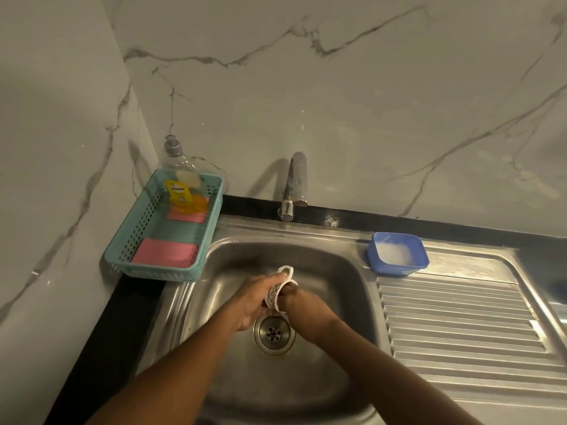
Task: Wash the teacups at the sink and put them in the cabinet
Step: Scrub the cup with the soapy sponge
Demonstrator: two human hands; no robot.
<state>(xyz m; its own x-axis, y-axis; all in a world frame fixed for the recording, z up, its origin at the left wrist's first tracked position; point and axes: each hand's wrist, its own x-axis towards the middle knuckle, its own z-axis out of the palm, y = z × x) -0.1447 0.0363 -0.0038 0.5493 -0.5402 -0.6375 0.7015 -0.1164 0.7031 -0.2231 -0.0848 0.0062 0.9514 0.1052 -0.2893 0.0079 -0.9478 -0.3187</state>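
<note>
Left hand (251,297): grips cup (274,294) from left, centre frame.
Right hand (302,305): curled on cup's right side.
Cup: tilted, handle (285,269) towards tap (294,185).

the picture is dim, with a dull grey-green tone. the tap (296,179) and the soap bottle (179,176) both throw soft shadows to the left on the marble wall (368,87), so the light comes from the right. small glare sits on the tap and the drainboard (460,317) ridges. the wide lens bends the black counter strip (429,223). the teacup (274,294) looks slightly blurred.
</note>
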